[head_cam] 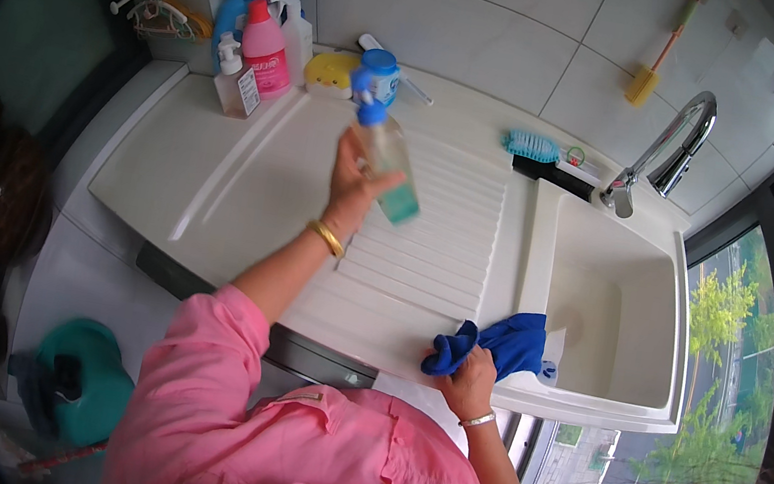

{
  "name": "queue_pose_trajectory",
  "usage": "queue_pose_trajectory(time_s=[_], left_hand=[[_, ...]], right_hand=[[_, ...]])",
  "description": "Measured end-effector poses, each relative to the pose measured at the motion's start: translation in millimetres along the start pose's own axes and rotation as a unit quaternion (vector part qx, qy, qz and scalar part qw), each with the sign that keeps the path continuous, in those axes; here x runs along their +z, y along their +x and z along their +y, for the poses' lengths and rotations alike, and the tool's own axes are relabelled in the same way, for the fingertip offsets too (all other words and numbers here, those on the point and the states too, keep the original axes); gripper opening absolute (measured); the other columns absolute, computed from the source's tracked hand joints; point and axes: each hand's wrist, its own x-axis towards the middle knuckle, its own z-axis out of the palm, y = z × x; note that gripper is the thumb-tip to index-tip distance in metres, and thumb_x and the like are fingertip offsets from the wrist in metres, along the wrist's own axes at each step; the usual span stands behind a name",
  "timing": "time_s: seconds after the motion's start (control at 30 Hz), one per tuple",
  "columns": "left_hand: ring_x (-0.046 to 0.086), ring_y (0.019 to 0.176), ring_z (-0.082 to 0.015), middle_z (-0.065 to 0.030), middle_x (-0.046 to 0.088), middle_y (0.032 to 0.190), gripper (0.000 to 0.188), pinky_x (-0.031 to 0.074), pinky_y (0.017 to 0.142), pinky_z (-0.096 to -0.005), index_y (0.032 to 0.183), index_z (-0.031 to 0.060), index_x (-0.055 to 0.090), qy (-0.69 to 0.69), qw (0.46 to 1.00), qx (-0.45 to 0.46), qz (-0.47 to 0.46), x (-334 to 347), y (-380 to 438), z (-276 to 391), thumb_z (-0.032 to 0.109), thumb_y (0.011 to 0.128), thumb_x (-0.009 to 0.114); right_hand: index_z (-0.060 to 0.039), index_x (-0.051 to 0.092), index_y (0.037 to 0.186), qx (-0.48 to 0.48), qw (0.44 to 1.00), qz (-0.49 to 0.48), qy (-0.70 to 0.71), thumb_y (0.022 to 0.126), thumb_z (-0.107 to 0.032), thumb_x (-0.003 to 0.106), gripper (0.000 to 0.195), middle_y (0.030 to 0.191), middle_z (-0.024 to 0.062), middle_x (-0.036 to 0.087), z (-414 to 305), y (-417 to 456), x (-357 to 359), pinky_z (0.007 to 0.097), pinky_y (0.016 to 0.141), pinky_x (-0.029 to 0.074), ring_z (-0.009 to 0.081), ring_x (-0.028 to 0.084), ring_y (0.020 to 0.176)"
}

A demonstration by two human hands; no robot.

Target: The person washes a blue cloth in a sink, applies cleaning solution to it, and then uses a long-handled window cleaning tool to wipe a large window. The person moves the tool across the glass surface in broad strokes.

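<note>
In my left hand [357, 178] is a clear pump bottle [394, 175] with a blue top and green liquid in its lower part. I hold it tilted above the ribbed washboard [431, 249] of the white counter, and it looks slightly blurred. My right hand [469, 384] grips a bunched blue cloth [515, 342] at the counter's front edge, left of the white sink basin [582, 303]. Part of the cloth hangs over the near left rim of the basin.
Several bottles, among them a pink one [264, 55], stand in the back left corner. A yellow box [331, 75] and a blue-lidded jar [380, 74] sit along the wall. A turquoise brush [531, 145] lies near the chrome faucet [663, 153]. A teal basin [83, 384] is below left.
</note>
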Motion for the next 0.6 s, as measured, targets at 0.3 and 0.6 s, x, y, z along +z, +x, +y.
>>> queue_pose_trajectory(time_s=[0.3,0.6], left_hand=[[0.049,0.1,-0.0217,-0.0088,0.047,0.106,0.069,0.043,0.088,-0.0335,0.113,0.0055,0.038,0.254,0.93,0.132,0.231,-120,195,-16,0.007,0.058,0.081],[0.047,0.107,-0.0381,-0.0235,0.045,0.116,0.085,0.04,0.093,-0.041,0.119,-0.001,0.035,0.417,0.856,0.168,0.253,-150,303,-44,0.026,0.054,0.083]], right_hand=[[-0.0159,0.067,0.081,0.025,0.998,0.026,-0.042,0.063,-0.011,0.067,0.019,0.073,0.0029,0.06,-9,4,-1,0.0348,0.06,0.038,0.0237,0.055,0.068],[-0.0144,0.067,0.083,0.077,0.995,0.047,-0.041,0.059,-0.011,0.07,0.025,0.078,0.0045,0.062,-9,5,2,0.0346,0.06,0.04,0.0254,0.056,0.068]])
